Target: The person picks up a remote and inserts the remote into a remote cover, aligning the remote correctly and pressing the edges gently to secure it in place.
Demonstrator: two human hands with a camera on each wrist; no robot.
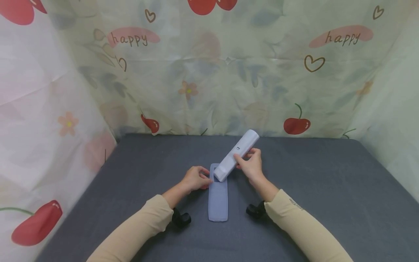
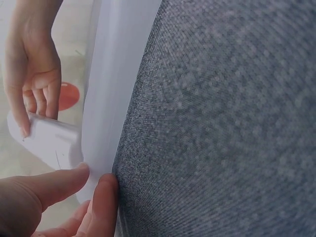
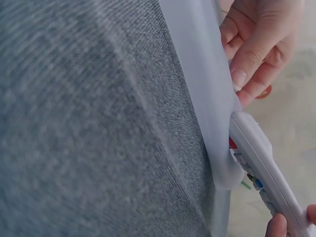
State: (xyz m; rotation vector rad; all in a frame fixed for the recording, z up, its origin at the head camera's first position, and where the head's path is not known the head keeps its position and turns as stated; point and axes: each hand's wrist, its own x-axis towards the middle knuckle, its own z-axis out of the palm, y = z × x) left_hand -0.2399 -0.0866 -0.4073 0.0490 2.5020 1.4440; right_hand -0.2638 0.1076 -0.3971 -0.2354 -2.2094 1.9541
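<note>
A white remote control is tilted up over the far end of a pale, translucent remote cover, its lower end at the cover's opening. My right hand grips the remote by its sides, thumb on the near side. Coloured buttons show on the underside of the remote in the right wrist view. With thumb and fingertips my left hand pinches the left rim of the cover beside the opening. The cover lies flat on the table.
The dark grey cloth-covered table runs back to a printed curtain with cherries and hearts. Another curtain hangs along the left side. A black wrist device sits under the left forearm, and a second one under the right.
</note>
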